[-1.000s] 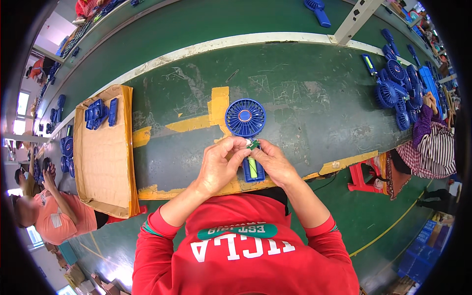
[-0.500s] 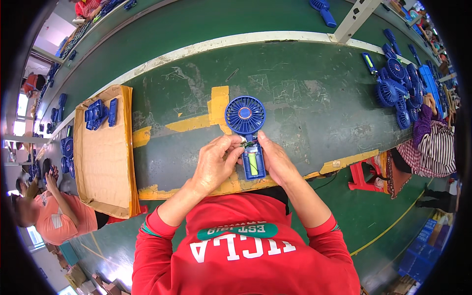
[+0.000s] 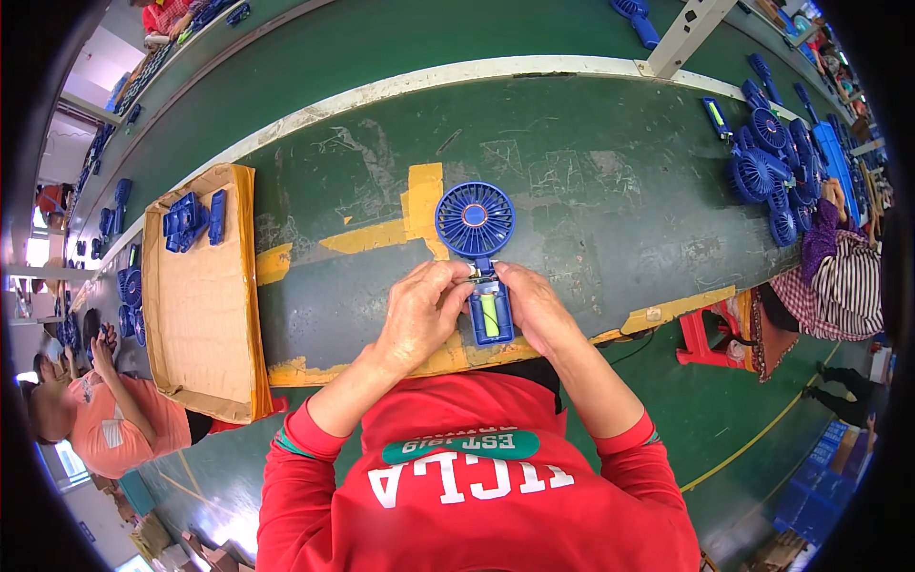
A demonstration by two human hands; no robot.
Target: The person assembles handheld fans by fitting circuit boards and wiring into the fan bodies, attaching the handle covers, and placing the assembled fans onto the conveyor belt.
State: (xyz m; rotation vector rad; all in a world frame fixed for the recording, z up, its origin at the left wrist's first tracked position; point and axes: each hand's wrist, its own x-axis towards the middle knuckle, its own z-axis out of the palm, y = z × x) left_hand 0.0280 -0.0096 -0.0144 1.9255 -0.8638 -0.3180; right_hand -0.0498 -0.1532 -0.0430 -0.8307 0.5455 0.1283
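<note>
Fan at mid-bench, near the front edge, grille up, handle toward the person; can't tell if it lies flat or is slightly lifted; handle open, green battery seated lengthwise in it; small bits at the neck end too fine to make out.

Left hand: thumb and index nearly together at the upper left of the handle; fingertips right at the neck end; can't tell what, if anything, is pinched there. Right hand: half-curled, thumb side along the handle's upper right; contact looks likely, can't tell if it actually grips.

Around: bench green, scuffed, yellow tape beyond and left of the fan; tray of cardboard at left, blue parts in its far end, a slim blue piece just beside them; fan pile at far right, well apart from the hands; red stool below the bench at right; co-worker in a salmon top at left, hands raised; another co-worker in a striped garment at right, by the pile.
</note>
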